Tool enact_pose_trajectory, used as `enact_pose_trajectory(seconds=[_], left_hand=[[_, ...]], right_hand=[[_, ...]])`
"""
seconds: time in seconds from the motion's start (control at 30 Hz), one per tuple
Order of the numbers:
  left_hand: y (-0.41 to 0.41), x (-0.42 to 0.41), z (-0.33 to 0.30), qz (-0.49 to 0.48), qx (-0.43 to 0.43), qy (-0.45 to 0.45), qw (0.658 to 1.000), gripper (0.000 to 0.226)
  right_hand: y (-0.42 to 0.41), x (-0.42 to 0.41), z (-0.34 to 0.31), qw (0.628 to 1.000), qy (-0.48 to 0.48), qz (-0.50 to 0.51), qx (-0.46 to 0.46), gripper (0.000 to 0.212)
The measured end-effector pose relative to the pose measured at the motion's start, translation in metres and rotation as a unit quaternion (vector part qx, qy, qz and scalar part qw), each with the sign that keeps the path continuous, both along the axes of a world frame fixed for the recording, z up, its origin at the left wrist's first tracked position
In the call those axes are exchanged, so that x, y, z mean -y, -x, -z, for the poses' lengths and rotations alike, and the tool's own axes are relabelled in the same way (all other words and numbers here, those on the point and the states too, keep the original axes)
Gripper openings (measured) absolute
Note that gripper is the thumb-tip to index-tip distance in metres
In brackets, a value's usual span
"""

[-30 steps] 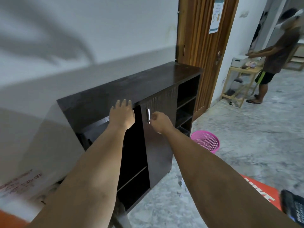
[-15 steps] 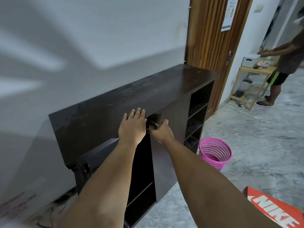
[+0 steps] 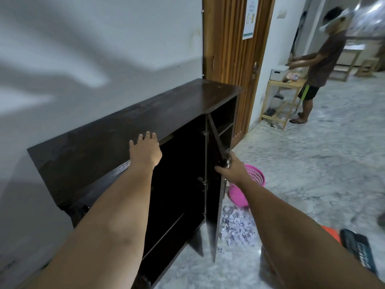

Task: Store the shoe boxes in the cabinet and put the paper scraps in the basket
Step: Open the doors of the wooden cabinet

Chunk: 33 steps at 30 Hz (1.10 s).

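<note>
White wall (image 3: 87, 38), marble floor (image 3: 312, 174).

The room is dim and bluish, lit from somewhere above and behind us — broad soft shadows slant across the wall (image 3: 93, 49) above the cabinet (image 3: 129, 122), with paler patches between them. The cabinet's open inside is nearly black, its shelves barely readable, while its top takes a dull sheen. To the right of the cabinet the marble floor (image 3: 312, 163) catches a pale glare. Motion blur smears much of the view: the paper scraps (image 3: 237, 228) at the cabinet's foot are mushy, and the person (image 3: 325, 59) far right of it is soft. Straight lines bow toward the edges — wide-angle distortion — and both forearms swell large near the bottom.
</note>
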<state>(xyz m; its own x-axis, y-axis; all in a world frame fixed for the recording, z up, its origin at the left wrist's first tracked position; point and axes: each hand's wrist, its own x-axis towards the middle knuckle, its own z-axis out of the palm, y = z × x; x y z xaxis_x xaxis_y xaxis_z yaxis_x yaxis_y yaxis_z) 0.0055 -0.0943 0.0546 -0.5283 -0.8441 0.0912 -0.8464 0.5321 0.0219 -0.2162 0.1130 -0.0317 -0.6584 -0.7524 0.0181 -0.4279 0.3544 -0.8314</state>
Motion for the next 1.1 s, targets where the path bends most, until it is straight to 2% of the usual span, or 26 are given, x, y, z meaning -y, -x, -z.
enact_pose_trajectory(seconds=[0.1,0.23,0.3,0.43,0.53,0.67,0.83,0.97,1.1], left_hand=[[0.016,-0.008,0.001,-0.027,0.01,0.008,1.0,0.062],[0.041,-0.015,0.007,0.001,0.002,0.01,1.0,0.067],[0.054,-0.018,0.009,0.032,0.001,0.021,0.999,0.067],[0.077,-0.023,0.016,0.06,0.016,0.038,0.997,0.071],[0.085,-0.024,0.026,0.05,0.021,0.064,0.996,0.081],[0.089,-0.025,0.038,0.03,0.041,0.1,0.994,0.094],[0.098,-0.028,0.039,0.035,0.059,0.107,0.992,0.099],[0.112,-0.04,0.035,0.085,0.082,0.116,0.986,0.095],[0.136,-0.084,0.032,0.143,0.053,0.093,0.984,0.086]], right_hand=[[0.026,-0.029,-0.01,0.996,0.001,0.078,-0.03,0.039],[0.059,-0.045,-0.019,0.985,-0.004,0.171,0.014,0.045],[0.071,-0.043,-0.02,0.979,0.003,0.201,0.036,0.06],[0.083,-0.024,-0.021,0.97,0.014,0.233,0.071,0.111],[0.094,-0.008,-0.023,0.966,-0.007,0.238,0.102,0.127],[0.114,-0.001,-0.029,0.96,-0.039,0.246,0.131,0.13],[0.134,-0.006,-0.028,0.965,-0.035,0.217,0.145,0.133],[0.129,-0.021,-0.035,0.97,-0.049,0.206,0.122,0.131],[0.118,-0.062,-0.038,0.973,-0.09,0.197,0.082,0.121]])
